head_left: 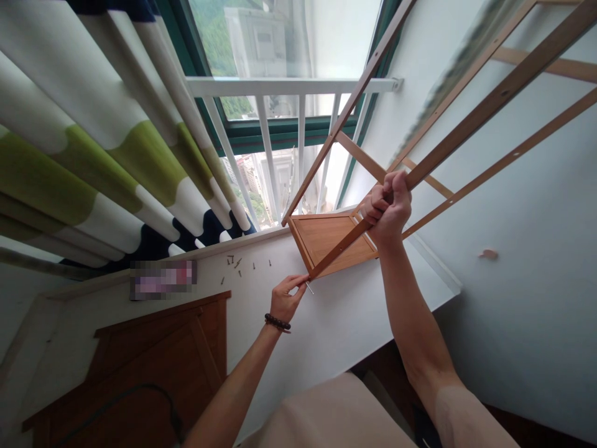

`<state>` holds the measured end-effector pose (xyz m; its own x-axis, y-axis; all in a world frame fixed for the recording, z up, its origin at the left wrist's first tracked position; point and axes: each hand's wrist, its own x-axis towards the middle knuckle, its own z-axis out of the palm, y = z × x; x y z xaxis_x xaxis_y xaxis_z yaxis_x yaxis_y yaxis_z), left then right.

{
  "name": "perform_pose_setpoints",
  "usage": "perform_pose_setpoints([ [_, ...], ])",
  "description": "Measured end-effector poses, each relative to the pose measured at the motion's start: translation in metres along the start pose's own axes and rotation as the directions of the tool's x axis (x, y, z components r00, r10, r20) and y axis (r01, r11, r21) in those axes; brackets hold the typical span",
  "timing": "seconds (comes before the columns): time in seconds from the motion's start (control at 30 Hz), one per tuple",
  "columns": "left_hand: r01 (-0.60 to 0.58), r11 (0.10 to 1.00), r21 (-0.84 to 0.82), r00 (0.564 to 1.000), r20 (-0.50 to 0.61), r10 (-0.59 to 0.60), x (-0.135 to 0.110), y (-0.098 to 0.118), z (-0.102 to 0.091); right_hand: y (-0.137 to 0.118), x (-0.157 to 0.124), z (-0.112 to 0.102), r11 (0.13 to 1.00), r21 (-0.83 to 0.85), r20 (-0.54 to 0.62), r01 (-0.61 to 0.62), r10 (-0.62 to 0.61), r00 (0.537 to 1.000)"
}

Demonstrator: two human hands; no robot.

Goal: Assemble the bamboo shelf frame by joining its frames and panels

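A tall wooden rack frame (331,252) with long drilled rails leans over the white window ledge, its lower end resting there with a wooden panel (321,233) set in it. My right hand (389,208) is wrapped around the nearest rail, a little above the panel. Down at that rail's lower end, my left hand (286,297) has its fingertips pinched at the corner. A thin metal pin (310,288) sticks out by those fingers; whether it is a screw or a hex key I cannot tell. Several loose screws (239,262) lie left of the frame.
More wooden panels (186,348) lie on the ledge (280,367) at lower left, with a dark cable (140,389) across them. A blurred package (163,280) sits behind. A striped curtain (116,137), white railing (298,87) and window stand beyond; a wall (527,298) bounds the right side.
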<state>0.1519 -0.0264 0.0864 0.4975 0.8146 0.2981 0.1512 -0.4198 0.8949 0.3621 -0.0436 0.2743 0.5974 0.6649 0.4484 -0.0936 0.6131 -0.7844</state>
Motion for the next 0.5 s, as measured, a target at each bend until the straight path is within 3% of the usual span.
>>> perform_pose_setpoints([
  [0.13,-0.025,0.999,0.045,0.999,-0.041,0.027,0.0016,-0.0025,0.0024,0.001,-0.0018,0.0024,1.0,-0.019,-0.01,0.015,-0.015,1.0],
  [0.5,0.078,0.996,0.034,0.995,0.062,-0.08,0.005,0.0024,0.0049,-0.0014,-0.0077,0.0098,0.996,-0.078,-0.067,0.054,-0.059,0.996],
])
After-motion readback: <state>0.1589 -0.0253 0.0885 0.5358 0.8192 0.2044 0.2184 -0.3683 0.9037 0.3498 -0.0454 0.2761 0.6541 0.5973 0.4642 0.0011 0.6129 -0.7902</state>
